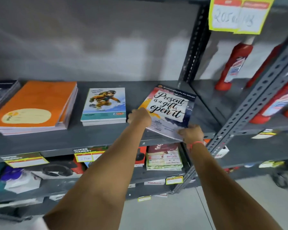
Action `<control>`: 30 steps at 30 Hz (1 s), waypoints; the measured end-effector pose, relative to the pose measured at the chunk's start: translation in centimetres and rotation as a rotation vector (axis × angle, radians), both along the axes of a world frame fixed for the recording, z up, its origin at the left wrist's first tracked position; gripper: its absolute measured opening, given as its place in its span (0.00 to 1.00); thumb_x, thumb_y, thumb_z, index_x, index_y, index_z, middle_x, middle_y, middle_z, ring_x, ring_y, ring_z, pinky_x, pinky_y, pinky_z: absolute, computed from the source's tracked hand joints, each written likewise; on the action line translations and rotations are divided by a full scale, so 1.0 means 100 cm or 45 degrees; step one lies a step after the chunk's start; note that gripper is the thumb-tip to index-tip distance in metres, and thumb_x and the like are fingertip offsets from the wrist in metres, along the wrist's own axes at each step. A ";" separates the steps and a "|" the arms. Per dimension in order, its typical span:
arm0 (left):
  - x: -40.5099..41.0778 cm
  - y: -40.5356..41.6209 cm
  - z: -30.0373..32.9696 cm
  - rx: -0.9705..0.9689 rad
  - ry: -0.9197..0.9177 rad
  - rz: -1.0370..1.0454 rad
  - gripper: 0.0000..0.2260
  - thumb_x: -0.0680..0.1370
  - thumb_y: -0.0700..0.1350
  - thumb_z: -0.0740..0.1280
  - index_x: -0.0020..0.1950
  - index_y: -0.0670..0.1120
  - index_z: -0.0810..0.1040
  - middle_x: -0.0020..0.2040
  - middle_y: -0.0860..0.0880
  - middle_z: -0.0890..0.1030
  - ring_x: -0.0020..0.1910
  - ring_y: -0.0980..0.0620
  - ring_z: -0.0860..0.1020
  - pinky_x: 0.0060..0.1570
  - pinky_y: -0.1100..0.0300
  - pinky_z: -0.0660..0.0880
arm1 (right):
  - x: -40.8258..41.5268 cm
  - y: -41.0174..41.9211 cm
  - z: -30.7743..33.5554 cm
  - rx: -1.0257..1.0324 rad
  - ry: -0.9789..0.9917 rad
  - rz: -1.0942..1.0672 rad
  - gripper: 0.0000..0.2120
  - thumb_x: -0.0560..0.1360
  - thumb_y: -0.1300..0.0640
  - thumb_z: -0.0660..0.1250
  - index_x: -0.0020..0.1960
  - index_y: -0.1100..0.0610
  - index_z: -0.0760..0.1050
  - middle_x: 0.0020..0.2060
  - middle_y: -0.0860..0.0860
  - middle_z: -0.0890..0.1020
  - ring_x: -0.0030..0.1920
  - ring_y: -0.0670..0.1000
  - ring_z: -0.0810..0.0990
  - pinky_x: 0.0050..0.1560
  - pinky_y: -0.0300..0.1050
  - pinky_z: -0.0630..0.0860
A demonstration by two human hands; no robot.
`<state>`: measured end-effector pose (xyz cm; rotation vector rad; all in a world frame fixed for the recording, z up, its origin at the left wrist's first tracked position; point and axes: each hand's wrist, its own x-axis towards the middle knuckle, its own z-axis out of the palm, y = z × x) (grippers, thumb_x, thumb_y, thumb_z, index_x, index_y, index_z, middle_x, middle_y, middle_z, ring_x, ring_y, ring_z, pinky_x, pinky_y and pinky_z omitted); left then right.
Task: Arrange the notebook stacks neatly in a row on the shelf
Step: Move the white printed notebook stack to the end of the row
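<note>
A: Where is the camera sitting?
B: On the person's head, looking forward and slightly down at a grey shelf (106, 138), close enough that both forearms are reaching in from the bottom edge.
A: Is any second view overlapping?
B: No, one wide-angle view is bending the uprights (249, 103) at the right.

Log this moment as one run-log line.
step: straightening | object: quote notebook stack, skewed | left hand: on left edge | right hand: gripping front corner
</note>
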<state>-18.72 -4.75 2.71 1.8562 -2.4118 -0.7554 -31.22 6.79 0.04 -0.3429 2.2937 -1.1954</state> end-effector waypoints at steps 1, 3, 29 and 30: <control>-0.002 -0.001 0.001 0.007 0.008 0.036 0.19 0.76 0.40 0.59 0.66 0.39 0.66 0.68 0.38 0.68 0.66 0.39 0.67 0.64 0.47 0.68 | -0.003 0.002 0.004 -0.095 -0.137 -0.030 0.04 0.69 0.67 0.68 0.42 0.66 0.74 0.34 0.58 0.77 0.38 0.55 0.77 0.33 0.43 0.75; -0.004 -0.004 0.004 0.025 0.046 0.128 0.19 0.75 0.40 0.60 0.66 0.39 0.66 0.68 0.38 0.67 0.66 0.39 0.67 0.63 0.48 0.67 | -0.014 0.004 0.008 -0.220 -0.432 -0.088 0.13 0.70 0.71 0.67 0.30 0.62 0.68 0.15 0.51 0.71 0.21 0.49 0.70 0.19 0.33 0.67; 0.343 -0.081 0.096 -0.467 0.887 0.841 0.14 0.74 0.34 0.57 0.54 0.38 0.79 0.58 0.38 0.80 0.58 0.40 0.76 0.56 0.55 0.72 | 0.259 -0.132 0.099 -0.594 -0.498 0.606 0.15 0.70 0.68 0.67 0.32 0.53 0.66 0.25 0.54 0.71 0.27 0.49 0.66 0.24 0.34 0.60; 0.370 -0.084 0.097 -0.471 0.883 0.894 0.14 0.74 0.34 0.57 0.54 0.39 0.79 0.59 0.39 0.80 0.59 0.40 0.76 0.58 0.55 0.72 | 0.287 -0.140 0.100 -0.600 -0.510 0.635 0.15 0.69 0.68 0.67 0.32 0.54 0.66 0.22 0.52 0.72 0.27 0.49 0.67 0.25 0.35 0.60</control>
